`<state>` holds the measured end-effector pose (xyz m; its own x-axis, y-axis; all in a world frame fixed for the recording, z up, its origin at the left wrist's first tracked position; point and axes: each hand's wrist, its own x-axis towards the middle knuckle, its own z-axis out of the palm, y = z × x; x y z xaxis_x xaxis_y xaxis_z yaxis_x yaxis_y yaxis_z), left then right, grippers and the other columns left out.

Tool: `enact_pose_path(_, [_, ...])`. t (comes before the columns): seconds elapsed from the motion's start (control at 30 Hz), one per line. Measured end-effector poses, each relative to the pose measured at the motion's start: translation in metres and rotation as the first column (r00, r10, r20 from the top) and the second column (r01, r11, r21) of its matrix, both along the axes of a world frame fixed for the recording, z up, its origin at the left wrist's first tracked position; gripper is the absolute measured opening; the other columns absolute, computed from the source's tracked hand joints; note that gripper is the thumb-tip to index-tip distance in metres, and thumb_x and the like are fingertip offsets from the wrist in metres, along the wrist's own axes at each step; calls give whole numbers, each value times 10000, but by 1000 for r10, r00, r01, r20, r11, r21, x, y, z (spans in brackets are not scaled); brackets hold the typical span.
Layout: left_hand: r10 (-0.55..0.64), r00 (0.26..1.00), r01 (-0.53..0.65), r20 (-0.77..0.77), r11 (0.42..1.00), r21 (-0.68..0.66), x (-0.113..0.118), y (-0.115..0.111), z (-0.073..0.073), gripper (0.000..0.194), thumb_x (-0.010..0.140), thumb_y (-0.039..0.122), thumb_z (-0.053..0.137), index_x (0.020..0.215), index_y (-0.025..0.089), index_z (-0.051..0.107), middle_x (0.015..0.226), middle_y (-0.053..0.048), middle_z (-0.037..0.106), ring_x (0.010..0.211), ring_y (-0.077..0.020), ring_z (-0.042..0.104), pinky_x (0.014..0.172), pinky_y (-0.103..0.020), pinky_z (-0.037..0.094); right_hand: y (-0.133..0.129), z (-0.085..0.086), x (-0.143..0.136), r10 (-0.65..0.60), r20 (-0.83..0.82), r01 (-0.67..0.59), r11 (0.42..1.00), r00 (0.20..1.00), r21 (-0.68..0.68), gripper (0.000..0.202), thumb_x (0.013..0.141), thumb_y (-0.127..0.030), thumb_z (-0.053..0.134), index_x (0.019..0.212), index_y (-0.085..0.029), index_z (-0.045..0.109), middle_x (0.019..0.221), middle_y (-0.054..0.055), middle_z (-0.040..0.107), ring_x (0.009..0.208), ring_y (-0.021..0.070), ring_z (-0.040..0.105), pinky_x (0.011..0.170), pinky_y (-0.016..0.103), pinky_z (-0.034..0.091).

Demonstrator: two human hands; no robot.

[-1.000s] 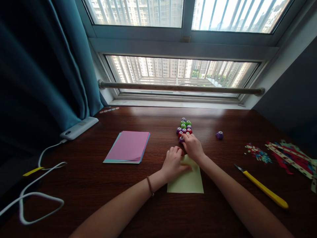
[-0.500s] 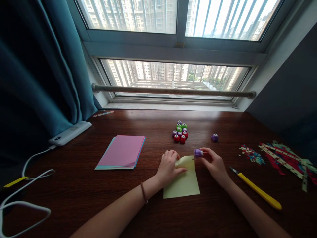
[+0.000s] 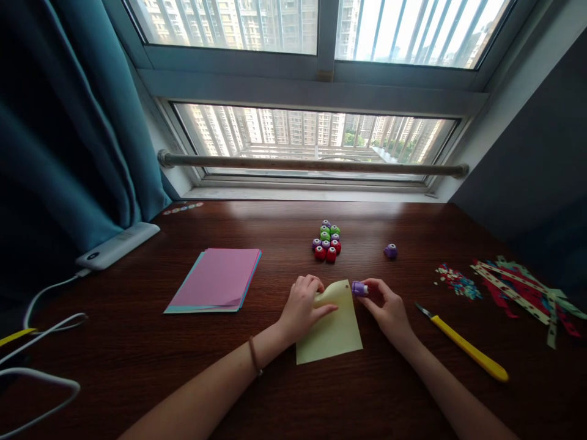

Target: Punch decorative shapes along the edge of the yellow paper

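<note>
Purple punch [image 3: 358,288] brought to the corner of the sheet [image 3: 332,330]

The right hand [image 3: 391,311] pinches the purple punch between thumb and fingers. It has come away from the group of punches [image 3: 331,255] and is now at the sheet's far right corner, where a small dark mark shows; whether it touches the paper is hard to tell. That puts punch and sheet within the reach of one small move, with little slack in between

The left hand [image 3: 300,310] lies on the sheet's left side, fingers bent and thumb spread. The paper curls up by it, though whether it is pinched or only pressed, one cannot tell

Outward, the group sits beyond the hands, towards the desk's [image 3: 266,223] far edge, with a lone punch [image 3: 391,251] to its right. The knife [image 3: 470,348], paper bits [image 3: 461,283] and strips [image 3: 513,290] lie towards the desk's right edge. To the left is the coloured stack [image 3: 215,275]; small discs [image 3: 183,208] lie by the far left corner, near a white device [image 3: 121,244] and its cable [image 3: 73,384]
</note>
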<state>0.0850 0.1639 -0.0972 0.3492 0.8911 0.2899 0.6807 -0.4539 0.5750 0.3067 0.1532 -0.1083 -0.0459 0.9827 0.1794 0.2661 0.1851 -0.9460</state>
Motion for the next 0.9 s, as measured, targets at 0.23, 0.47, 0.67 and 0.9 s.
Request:
enact_pose_path(0.23, [-10, 1000, 10, 6, 1000, -7, 1, 0, 0, 353, 715, 417, 737, 849, 192, 502, 918, -27, 520, 875, -234, 458, 778, -345, 373, -1, -1, -1, 11, -1, -11, 1000, 1000, 0, 297, 761, -344, 658, 990, -191, 544, 975, 72, 614, 881, 250, 604, 836, 396, 506])
enact_pose_path(0.47, [-1, 1000, 1, -5, 1000, -12, 1, 0, 2, 357, 708, 411, 745, 841, 189, 498, 923, -25, 520, 877, -234, 452, 771, -343, 373, -4, 7, -3, 12, 28, -12, 1000, 1000, 3, 259, 763, -307, 656, 976, -202, 554, 956, 45, 617, 860, 221, 607, 823, 353, 507])
enact_pose_path(0.67, [5, 1000, -5, -16, 1000, -9, 1, -1, 3, 354, 705, 401, 749, 844, 188, 504, 927, -28, 515, 877, -235, 448, 772, -345, 374, -5, 10, -3, 6, 63, -8, 999, 998, 37, 236, 770, -288, 651, 970, -197, 563, 945, 42, 609, 839, 209, 603, 790, 333, 514])
enact_pose_path(0.9, [5, 1000, -5, -23, 1000, -3, 1, -1, 2, 361, 702, 408, 749, 846, 187, 503, 935, -34, 512, 879, -242, 445, 773, -354, 380, -6, 15, -4, 25, 118, -37, 994, 993, 99, 190, 779, -233, 642, 955, -193, 580, 928, 29, 589, 814, 181, 587, 763, 297, 508])
